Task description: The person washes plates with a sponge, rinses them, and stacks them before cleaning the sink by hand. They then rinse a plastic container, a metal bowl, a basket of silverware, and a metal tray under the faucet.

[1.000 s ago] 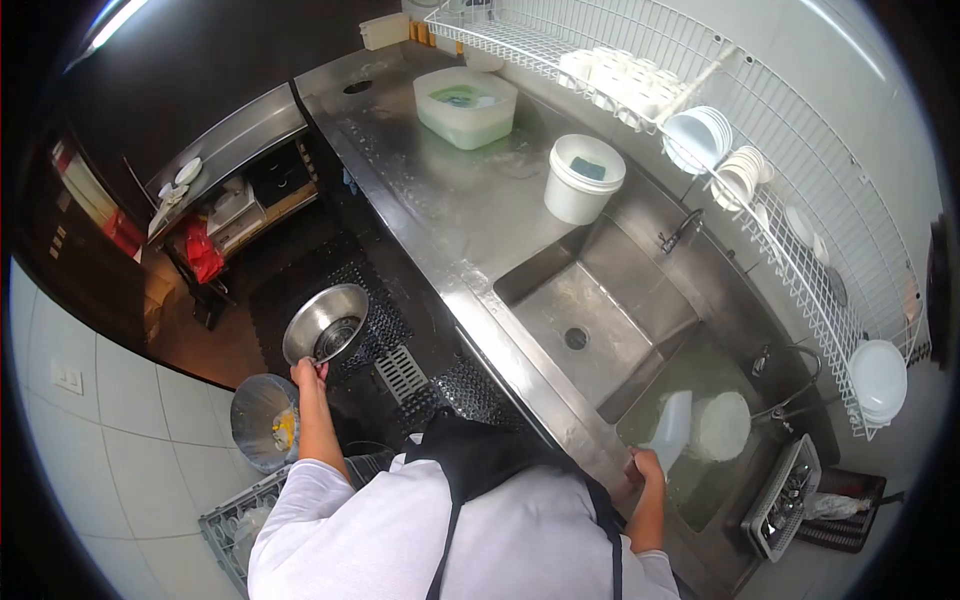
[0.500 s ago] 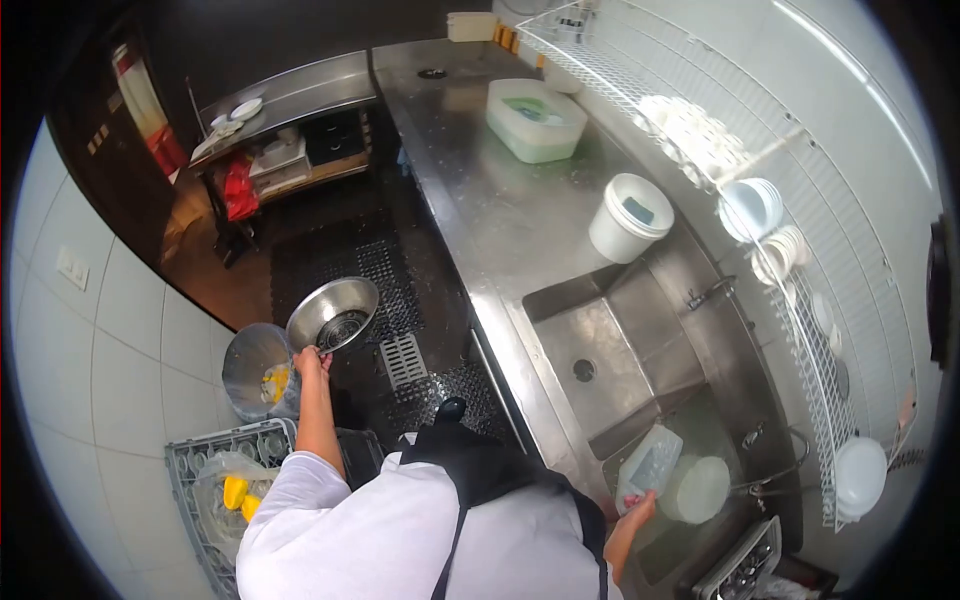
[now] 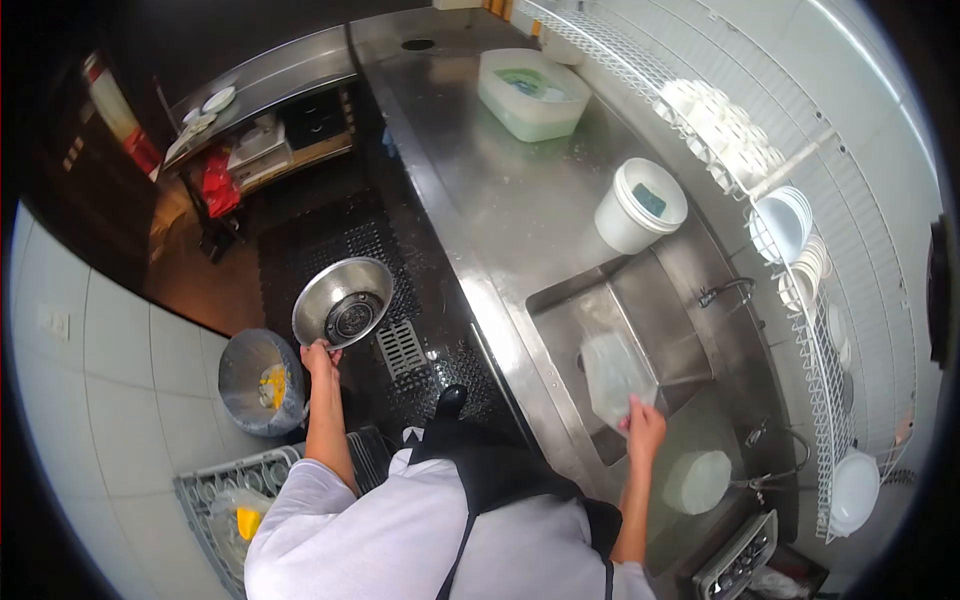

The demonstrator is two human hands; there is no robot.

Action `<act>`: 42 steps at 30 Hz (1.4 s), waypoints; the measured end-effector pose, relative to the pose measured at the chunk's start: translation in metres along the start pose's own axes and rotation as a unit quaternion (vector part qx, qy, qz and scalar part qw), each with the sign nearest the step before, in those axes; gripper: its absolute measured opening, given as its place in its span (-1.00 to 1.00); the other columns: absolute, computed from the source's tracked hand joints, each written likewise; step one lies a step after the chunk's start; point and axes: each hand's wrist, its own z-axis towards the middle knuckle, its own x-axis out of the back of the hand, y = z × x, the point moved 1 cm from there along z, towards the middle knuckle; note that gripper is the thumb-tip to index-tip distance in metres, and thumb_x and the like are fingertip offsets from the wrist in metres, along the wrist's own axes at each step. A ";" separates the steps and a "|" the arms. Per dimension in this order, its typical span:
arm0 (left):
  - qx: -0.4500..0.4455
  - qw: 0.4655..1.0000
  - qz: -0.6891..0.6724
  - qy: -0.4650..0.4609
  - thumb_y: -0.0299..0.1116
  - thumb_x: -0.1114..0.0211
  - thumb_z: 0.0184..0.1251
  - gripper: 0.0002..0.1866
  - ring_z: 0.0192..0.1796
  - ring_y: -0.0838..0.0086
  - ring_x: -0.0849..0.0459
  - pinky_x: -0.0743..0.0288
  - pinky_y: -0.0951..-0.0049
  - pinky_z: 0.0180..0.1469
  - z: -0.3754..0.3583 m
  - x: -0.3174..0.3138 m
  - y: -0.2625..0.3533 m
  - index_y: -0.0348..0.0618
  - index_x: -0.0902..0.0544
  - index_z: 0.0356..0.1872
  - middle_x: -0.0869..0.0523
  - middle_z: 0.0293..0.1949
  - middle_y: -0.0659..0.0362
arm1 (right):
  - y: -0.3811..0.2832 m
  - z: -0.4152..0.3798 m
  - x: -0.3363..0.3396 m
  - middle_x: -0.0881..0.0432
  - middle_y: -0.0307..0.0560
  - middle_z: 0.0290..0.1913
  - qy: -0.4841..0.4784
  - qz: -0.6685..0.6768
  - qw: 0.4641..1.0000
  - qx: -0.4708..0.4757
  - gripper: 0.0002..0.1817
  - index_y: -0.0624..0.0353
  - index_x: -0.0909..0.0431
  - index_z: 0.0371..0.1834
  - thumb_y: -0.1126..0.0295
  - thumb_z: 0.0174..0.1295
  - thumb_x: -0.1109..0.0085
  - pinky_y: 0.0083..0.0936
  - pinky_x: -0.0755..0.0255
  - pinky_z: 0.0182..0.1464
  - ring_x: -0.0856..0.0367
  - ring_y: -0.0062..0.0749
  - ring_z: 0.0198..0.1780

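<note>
My left hand [image 3: 320, 354] grips the rim of a round metal bowl [image 3: 343, 303], tilted in the air over the floor near the lined bin. My right hand [image 3: 641, 417] is closed on the edge of a translucent plastic container [image 3: 615, 380], which hangs over the empty steel sink basin [image 3: 586, 310]. In the second, water-filled basin below it lies a round whitish container [image 3: 698, 482]. A white bucket [image 3: 630, 220] with a dark green sponge [image 3: 648, 200] stands on the counter behind the sink.
A tub of greenish liquid [image 3: 532, 110] sits on the steel counter [image 3: 440, 130]. A wire rack [image 3: 815, 400] with cups and bowls runs along the right wall. The lined bin [image 3: 240, 385] and a glass crate [image 3: 195, 500] are at left; a cutlery tray [image 3: 735, 565] is lower right.
My right hand has lifted the plastic container from the water-filled basin and moved it up and left over the other basin. The metal bowl in my left hand has turned slightly. The view has shifted.
</note>
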 end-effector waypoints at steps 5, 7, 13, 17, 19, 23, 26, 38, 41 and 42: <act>-0.049 0.996 0.033 -0.074 -0.56 -0.15 0.10 -0.57 -0.56 0.48 -0.60 -0.53 0.48 -0.62 -0.014 -0.062 0.018 -0.08 -0.50 0.06 -0.65 -0.31 0.16 | -0.131 0.040 -0.041 -0.61 0.07 -0.62 0.034 -0.211 0.959 0.187 -0.52 0.20 -0.59 -0.57 -0.02 0.25 -0.32 -0.12 -0.39 -0.36 -0.58 0.07 -0.52; -0.080 0.990 0.052 -0.105 -0.55 -0.15 0.11 -0.54 -0.54 0.45 -0.63 -0.51 0.50 -0.65 -0.024 -0.091 0.027 -0.10 -0.50 0.12 -0.66 -0.27 0.14 | -0.150 0.055 -0.053 -0.60 0.07 -0.59 0.056 -0.251 0.933 0.252 -0.59 0.19 -0.59 -0.55 0.06 0.22 -0.36 -0.09 -0.41 -0.28 -0.59 0.09 -0.47; -0.110 0.974 0.083 -0.178 -0.54 -0.15 0.14 -0.46 -0.29 0.34 -0.72 -0.62 0.38 -0.48 -0.078 -0.191 0.046 -0.18 -0.44 0.24 -0.66 -0.07 0.07 | -0.097 0.076 -0.065 -0.61 0.16 -0.43 0.102 -0.254 0.912 0.306 -0.78 0.23 -0.54 -0.51 0.35 0.16 -0.34 -0.01 -0.41 -0.17 -0.60 0.13 -0.28; -0.097 0.961 0.084 -0.245 -0.52 -0.20 0.14 -0.41 -0.27 0.31 -0.72 -0.62 0.37 -0.42 -0.085 -0.269 0.020 -0.18 -0.39 0.29 -0.66 -0.03 0.06 | -0.010 0.026 -0.048 -0.59 0.18 -0.43 0.149 -0.269 0.932 0.192 -0.88 0.24 -0.52 -0.49 0.49 0.15 -0.26 0.02 -0.40 -0.16 -0.58 0.18 -0.26; -0.079 0.950 0.076 -0.291 -0.49 -0.27 0.15 -0.43 -0.33 0.35 -0.69 -0.57 0.43 -0.44 -0.061 -0.317 -0.011 -0.20 -0.37 0.25 -0.66 -0.08 0.06 | 0.022 -0.016 -0.033 -0.57 0.19 -0.44 0.179 -0.273 0.939 0.111 -0.88 0.25 -0.50 -0.49 0.52 0.14 -0.24 0.04 -0.39 -0.17 -0.56 0.22 -0.28; -0.034 0.928 0.108 -0.355 -0.47 -0.32 0.16 -0.50 -0.39 0.38 -0.66 -0.54 0.43 -0.47 -0.045 -0.424 -0.065 -0.20 -0.38 0.13 -0.64 -0.16 0.06 | 0.075 -0.120 0.002 -0.53 0.23 -0.45 0.248 -0.299 0.921 -0.023 -0.86 0.26 -0.47 -0.47 0.50 0.15 -0.24 0.06 -0.36 -0.23 -0.52 0.30 -0.30; 0.029 0.901 0.096 -0.422 -0.50 -0.28 0.27 -0.55 -0.39 0.29 -0.70 -0.63 0.32 -0.47 -0.037 -0.507 -0.104 -0.27 -0.36 0.15 -0.66 -0.14 -0.04 | 0.089 -0.195 0.013 -0.53 0.24 -0.45 0.312 -0.325 0.884 -0.123 -0.83 0.27 -0.46 -0.46 0.47 0.19 -0.24 0.07 -0.34 -0.26 -0.51 0.32 -0.30; -0.076 0.751 0.324 -0.570 -0.19 -0.19 0.50 -0.65 0.02 0.29 -0.72 -0.56 0.36 0.01 -0.111 -0.582 -0.190 -0.10 -0.60 0.19 -0.72 0.02 0.14 | 0.068 -0.269 -0.015 -0.54 0.30 -0.37 0.357 -0.308 0.837 -0.278 -0.80 0.31 -0.48 -0.40 0.39 0.28 -0.18 0.07 -0.34 -0.18 -0.52 0.33 -0.24; -0.286 0.665 0.349 -0.595 -0.29 -0.21 0.47 -0.78 -0.10 0.35 -0.73 -0.57 0.37 -0.07 -0.108 -0.533 -0.214 -0.20 -0.69 -0.06 -0.74 -0.12 0.06 | 0.073 -0.245 -0.011 -0.56 0.30 -0.32 0.333 -0.283 0.862 -0.256 -0.83 0.33 -0.51 -0.35 0.41 0.31 -0.08 0.06 -0.37 -0.13 -0.53 0.33 -0.18; -0.385 0.626 0.367 -0.571 -0.32 -0.19 0.47 -0.76 -0.08 0.32 -0.73 -0.57 0.37 -0.03 -0.149 -0.491 -0.190 -0.26 -0.69 -0.05 -0.75 -0.09 0.01 | 0.076 -0.235 -0.008 -0.57 0.30 -0.31 0.325 -0.272 0.871 -0.247 -0.83 0.33 -0.52 -0.34 0.42 0.31 -0.05 0.06 -0.37 -0.12 -0.53 0.33 -0.17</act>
